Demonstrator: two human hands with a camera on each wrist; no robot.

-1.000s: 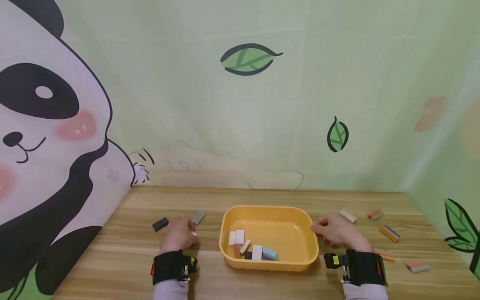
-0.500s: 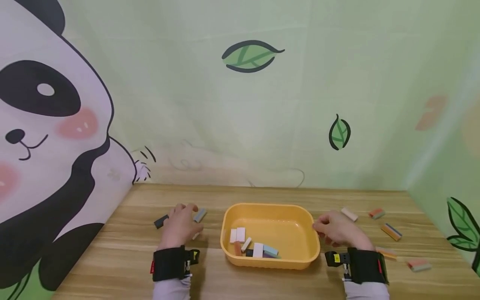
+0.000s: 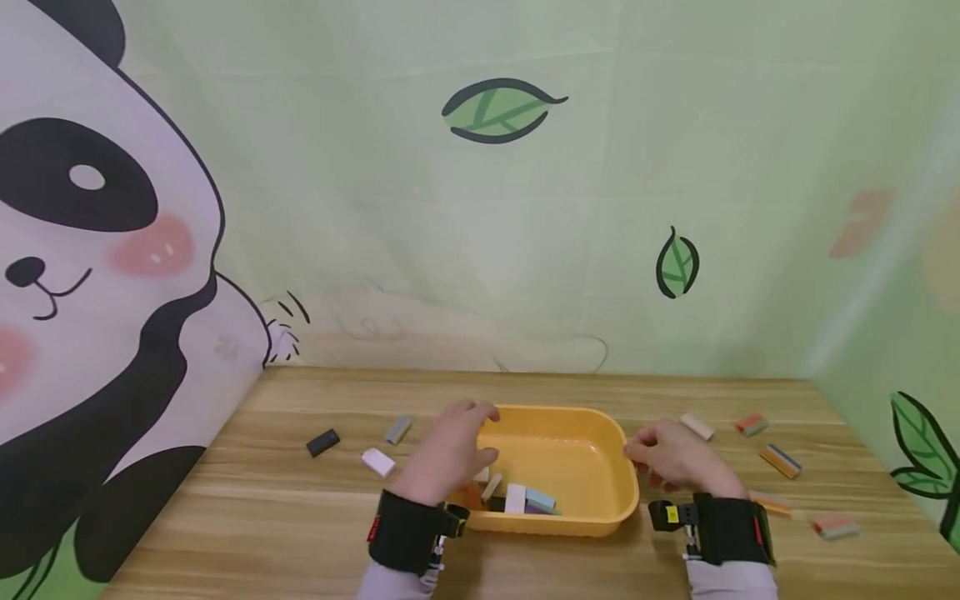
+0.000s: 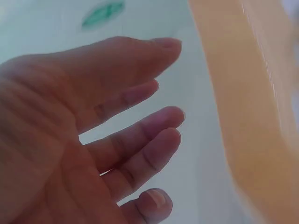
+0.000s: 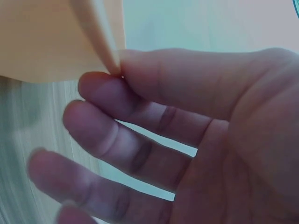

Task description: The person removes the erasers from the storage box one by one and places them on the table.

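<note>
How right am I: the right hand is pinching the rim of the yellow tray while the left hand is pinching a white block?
Nearly: the left hand is pinching nothing; the left wrist view shows it open. The right hand is pinching the rim of the yellow tray.

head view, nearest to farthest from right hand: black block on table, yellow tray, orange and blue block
1. Yellow tray: pinched by the right hand.
2. Orange and blue block: right of the hand.
3. Black block: left, past the tray.
</note>
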